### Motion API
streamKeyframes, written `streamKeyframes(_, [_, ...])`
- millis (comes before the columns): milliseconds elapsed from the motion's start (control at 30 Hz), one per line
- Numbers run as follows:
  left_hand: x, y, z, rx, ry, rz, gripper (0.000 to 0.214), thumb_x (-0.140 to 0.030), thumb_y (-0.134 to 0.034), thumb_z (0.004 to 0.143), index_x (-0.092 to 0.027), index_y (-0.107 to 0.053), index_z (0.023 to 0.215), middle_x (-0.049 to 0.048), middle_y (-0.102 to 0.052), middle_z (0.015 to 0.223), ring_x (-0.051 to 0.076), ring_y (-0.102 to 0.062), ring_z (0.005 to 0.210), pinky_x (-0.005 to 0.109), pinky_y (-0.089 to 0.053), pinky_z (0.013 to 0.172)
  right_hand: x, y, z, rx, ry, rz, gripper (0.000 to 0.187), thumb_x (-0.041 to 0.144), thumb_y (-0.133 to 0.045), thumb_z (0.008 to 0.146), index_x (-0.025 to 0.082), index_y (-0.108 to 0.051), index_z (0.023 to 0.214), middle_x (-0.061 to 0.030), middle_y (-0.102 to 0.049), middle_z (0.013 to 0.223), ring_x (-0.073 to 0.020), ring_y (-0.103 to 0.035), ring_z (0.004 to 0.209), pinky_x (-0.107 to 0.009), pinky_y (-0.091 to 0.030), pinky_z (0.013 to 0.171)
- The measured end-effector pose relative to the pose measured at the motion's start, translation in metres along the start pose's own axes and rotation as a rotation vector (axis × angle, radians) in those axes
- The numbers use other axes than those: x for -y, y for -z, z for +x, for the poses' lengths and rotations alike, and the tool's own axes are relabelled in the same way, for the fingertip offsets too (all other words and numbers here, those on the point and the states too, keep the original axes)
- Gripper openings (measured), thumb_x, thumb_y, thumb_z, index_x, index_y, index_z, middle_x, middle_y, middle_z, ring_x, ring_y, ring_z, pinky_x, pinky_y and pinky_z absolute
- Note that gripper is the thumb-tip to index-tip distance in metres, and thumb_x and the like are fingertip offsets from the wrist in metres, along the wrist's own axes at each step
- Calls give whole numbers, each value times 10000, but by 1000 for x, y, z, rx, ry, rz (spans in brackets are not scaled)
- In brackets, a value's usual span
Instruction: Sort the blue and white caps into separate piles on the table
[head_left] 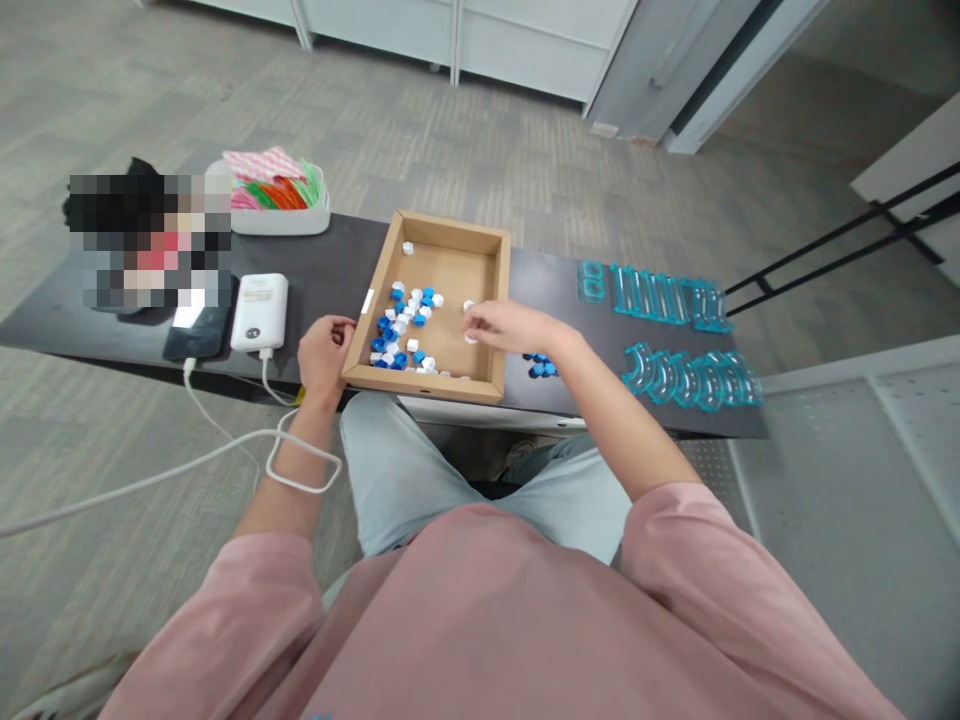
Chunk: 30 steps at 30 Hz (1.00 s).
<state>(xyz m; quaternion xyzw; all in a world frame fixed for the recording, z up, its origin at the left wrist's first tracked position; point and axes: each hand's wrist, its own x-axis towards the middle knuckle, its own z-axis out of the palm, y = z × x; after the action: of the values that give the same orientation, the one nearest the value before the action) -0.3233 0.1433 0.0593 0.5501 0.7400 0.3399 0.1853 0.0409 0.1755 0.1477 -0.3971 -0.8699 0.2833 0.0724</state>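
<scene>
A shallow cardboard tray [450,235] lies on the dark table [337,260] in front of me, holding several small blue and white pieces [405,325], mostly at its left side. My right hand [502,325] reaches over the tray's right part, fingers pinched on a small white piece. My left hand [324,352] rests curled on the table at the tray's near left corner, touching its edge. A small cluster of blue pieces [540,365] lies on the table just right of the tray, under my right wrist.
Two rows of clear teal curved and straight parts [675,330] lie at the right. A white power bank [259,312] and a phone [199,330] with white cables sit at the left. A white bin of coloured items [277,195] stands behind them.
</scene>
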Motion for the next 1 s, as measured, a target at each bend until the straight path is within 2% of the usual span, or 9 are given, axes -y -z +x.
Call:
streamKeyframes(100, [1,1,1,3,0,4,166,-279,-651,985,-241,-804,1039,43,-773,948,224,-692,858,324,-557,855,-36,26,-17,-274,-51,172,231,424,-727,1146,245,-843,1235,-73,-889,1144,-262,-791,1029,-403,-618,985])
streamKeyframes(200, [0,1,1,4,6,5,164,-279,-652,986,-242,-803,1038,41,-767,934,225,-690,850,325,-560,849,-81,38,-27,-489,-178,261,241,479,-787,1109,253,-827,1181,-85,-867,1154,-259,-812,1018,-429,-656,1011])
streamKeyframes(300, [-1,2,0,3,10,3,162,-281,-651,986,-240,-801,1033,40,-767,931,223,-687,841,325,-558,843,-119,34,-26,-579,-340,341,249,491,-847,1067,248,-795,1066,-86,-847,1068,-249,-834,952,-443,-687,998])
streamKeyframes(400, [-2,2,-1,-8,12,7,152,-280,-648,984,-242,-792,1016,40,-764,922,223,-688,839,326,-559,846,-137,20,-16,-592,-481,432,261,473,-868,1046,239,-760,1001,-74,-834,951,-245,-840,910,-437,-700,963])
streamKeyframes(500, [-4,2,-1,-8,7,12,142,-276,-646,977,-245,-783,999,39,-763,916,222,-692,835,326,-563,850,-141,7,-3,-556,-535,400,219,410,-867,1027,244,-743,955,-62,-835,903,-250,-837,908,-436,-696,986])
streamKeyframes(633, [-5,3,-1,-13,9,23,143,-280,-640,976,-250,-778,995,35,-754,891,221,-689,820,324,-572,843,-147,0,3,-516,-541,172,78,261,-796,1013,255,-753,947,-84,-856,987,-283,-817,1005,-489,-652,1122])
streamKeyframes(800, [-3,2,-1,-14,5,27,157,-274,-641,960,-243,-789,1000,41,-762,911,220,-686,827,325,-574,857,-158,8,-8,-691,-509,35,37,253,-773,1018,264,-764,1053,-118,-831,1145,-311,-757,1108,-516,-611,1156])
streamKeyframes(900, [-2,1,0,-17,10,27,152,-273,-646,961,-243,-790,997,41,-761,907,223,-686,833,323,-574,857,-145,14,-6,-725,-432,38,80,299,-726,1076,271,-777,1132,-109,-820,1158,-312,-730,1089,-505,-604,1112])
streamKeyframes(1000, [-1,0,0,-17,11,24,150,-273,-645,966,-243,-790,992,42,-763,911,222,-682,834,323,-574,863,-114,15,13,-656,-258,-24,145,340,-719,1104,280,-801,1208,-111,-816,1203,-349,-702,1206,-568,-549,1202])
